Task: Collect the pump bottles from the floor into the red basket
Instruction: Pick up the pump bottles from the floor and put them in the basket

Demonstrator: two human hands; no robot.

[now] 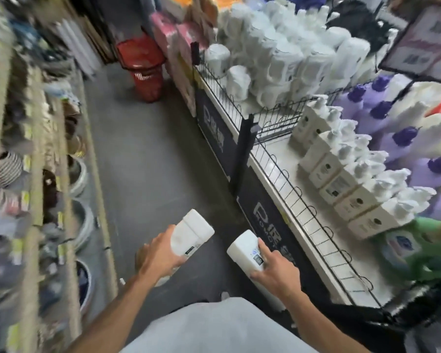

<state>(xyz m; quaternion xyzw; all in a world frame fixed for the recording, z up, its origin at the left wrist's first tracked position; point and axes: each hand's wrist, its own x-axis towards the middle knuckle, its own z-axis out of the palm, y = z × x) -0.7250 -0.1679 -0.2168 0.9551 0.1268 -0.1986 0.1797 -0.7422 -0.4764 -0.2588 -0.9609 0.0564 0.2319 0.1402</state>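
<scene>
We hold 2 white pump bottles over the aisle floor (143, 161): left bottle (192, 231) gripped in our left hand (161, 253), right bottle (243, 250) gripped in our right hand (275, 271). Red basket (143, 72) stands far up the floor, near the shelf (290, 159) end. Boxed bottles (341, 179) line the shelf, rt side.

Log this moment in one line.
left hand: grips left bottle | right hand: grips right bottle | red basket: on floor, far down aisle | stage: neither bottle in basket
</scene>
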